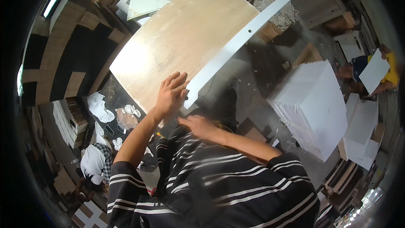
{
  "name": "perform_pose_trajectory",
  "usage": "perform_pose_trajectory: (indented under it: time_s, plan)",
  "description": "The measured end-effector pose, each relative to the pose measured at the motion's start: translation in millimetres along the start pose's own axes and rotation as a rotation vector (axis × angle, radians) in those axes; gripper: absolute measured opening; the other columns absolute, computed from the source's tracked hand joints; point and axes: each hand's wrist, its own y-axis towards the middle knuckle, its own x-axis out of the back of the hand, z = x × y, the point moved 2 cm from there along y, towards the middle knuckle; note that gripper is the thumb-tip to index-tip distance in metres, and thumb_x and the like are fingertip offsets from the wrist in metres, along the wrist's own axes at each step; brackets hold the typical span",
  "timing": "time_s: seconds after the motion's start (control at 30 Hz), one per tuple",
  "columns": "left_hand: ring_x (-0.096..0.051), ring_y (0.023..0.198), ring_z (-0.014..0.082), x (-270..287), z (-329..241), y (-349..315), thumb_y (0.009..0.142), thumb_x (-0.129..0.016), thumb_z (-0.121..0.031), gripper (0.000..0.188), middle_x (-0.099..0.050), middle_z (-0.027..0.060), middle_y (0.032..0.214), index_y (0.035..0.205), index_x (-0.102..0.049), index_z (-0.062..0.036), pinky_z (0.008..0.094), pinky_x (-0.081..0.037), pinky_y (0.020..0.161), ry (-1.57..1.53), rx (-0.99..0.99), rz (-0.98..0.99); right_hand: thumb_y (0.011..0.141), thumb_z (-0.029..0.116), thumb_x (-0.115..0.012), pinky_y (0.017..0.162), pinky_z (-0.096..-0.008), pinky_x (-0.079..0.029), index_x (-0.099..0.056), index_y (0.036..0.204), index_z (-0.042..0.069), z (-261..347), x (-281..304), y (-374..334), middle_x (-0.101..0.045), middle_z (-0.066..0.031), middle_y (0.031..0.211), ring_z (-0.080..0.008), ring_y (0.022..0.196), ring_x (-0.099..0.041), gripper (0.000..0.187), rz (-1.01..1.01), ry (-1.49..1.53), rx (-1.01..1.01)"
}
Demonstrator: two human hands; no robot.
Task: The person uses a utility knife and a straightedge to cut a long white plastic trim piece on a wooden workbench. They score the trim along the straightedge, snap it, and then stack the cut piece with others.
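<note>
Packages: you have brown cardboard cartons (pixel 342 22) far right, beyond the floor.
Crumpled wrappers (pixel 126 117): left of your arm, clear and white.
Labels, signs, screens: none visible.

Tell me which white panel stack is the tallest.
The tall white panel stack right of the person's right hand; the white stacks beyond it are much lower.

We count one pale wooden panel (pixel 185 38) and one long white strip (pixel 240 42) laid along its edge. We note two hands at work: the left hand (pixel 171 95) and the right hand (pixel 198 126). One tall stack of white sheets (pixel 314 101) stands nearby. Two other persons are visible: one in yellow (pixel 390 74), one in a checked shirt (pixel 98 162).
</note>
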Motion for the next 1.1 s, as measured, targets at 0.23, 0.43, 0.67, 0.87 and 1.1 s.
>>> perform_pose_trajectory:
  time_s: [0.23, 0.43, 0.67, 0.87, 1.1]
  plan:
    - [-0.052, 0.136, 0.0342, -0.1, -1.3, -0.6, 0.091, -0.07, -0.014, 0.032, -0.063, 0.0123, 0.141, 0.121, -0.074, -0.0063, 0.0476, -0.039, 0.112, 0.007, 0.024, 0.013, 0.094, -0.003, -0.052, 0.077, -0.0413, -0.055, -0.063, 0.139, 0.008, -48.9, 51.0, 15.7, -0.07, -0.0223, 0.108, -0.0361, 0.089, -0.069, 0.047, -0.439, 0.148, -0.244]
    - [-0.05, 0.138, 0.0348, 0.8, -1.2, -0.6, 0.093, -0.068, -0.016, 0.031, -0.062, 0.013, 0.142, 0.121, -0.074, -0.0063, 0.0479, -0.038, 0.113, -0.002, 0.029, 0.014, 0.092, -0.006, -0.046, 0.084, -0.0426, -0.055, -0.061, 0.14, 0.006, -46.9, 45.7, 29.6, -0.068, -0.0257, 0.112, -0.0392, 0.097, -0.069, 0.051, -0.553, 0.204, -0.075]
    - [-0.051, 0.137, 0.0355, 2.2, -1.8, -0.5, 0.093, -0.069, -0.015, 0.03, -0.063, 0.0131, 0.141, 0.12, -0.074, -0.0064, 0.048, -0.039, 0.112, 0.01, 0.016, 0.019, 0.094, -0.007, -0.05, 0.081, -0.0452, -0.056, -0.053, 0.148, 0.008, -36.9, 28.9, 14.4, -0.071, -0.0202, 0.116, -0.04, 0.092, -0.068, 0.057, -0.389, 0.164, -0.119]
    - [-0.05, 0.138, 0.0345, 1.5, -1.7, -0.6, 0.093, -0.068, -0.016, 0.03, -0.062, 0.013, 0.142, 0.121, -0.074, -0.0068, 0.0479, -0.039, 0.113, 0.014, 0.015, 0.013, 0.091, -0.009, -0.055, 0.078, -0.0437, -0.055, -0.053, 0.15, 0.01, -17.7, 3.2, 12.8, -0.068, -0.0202, 0.098, -0.0391, 0.087, -0.066, 0.061, -0.558, 0.114, -0.061]
    - [-0.047, 0.141, 0.0343, -1.8, 5.1, -3.0, 0.094, -0.067, -0.019, 0.036, -0.059, 0.0129, 0.146, 0.128, -0.071, -0.01, 0.0489, -0.037, 0.115, 0.043, 0.017, 0.062, 0.09, -0.003, -0.055, 0.075, -0.0408, -0.053, -0.055, 0.149, 0.014, -22.6, -0.2, -7.4, -0.061, -0.0129, 0.085, -0.0334, 0.079, -0.062, 0.062, -0.151, 0.082, 0.135]
